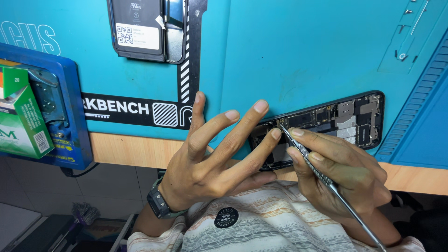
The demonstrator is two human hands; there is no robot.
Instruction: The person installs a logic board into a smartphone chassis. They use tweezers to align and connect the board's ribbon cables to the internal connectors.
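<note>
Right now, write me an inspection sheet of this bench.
Surface: blue work mat on a wooden bench edge.
Job's things: opened phone, circuit boards exposed; thin metal tool, tip at the phone's inside.
Clutter: removed phone part at top; green carton on a blue holder.
Hands: left hand steadies the phone, fingers spread; right hand pinches the tool.
Cables: black cable under the holder.
Surroundings: tiled floor below.

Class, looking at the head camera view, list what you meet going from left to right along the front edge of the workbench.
Green carton → blue holder → left hand → right hand holding a metal tool → far end of the opened phone.
</note>
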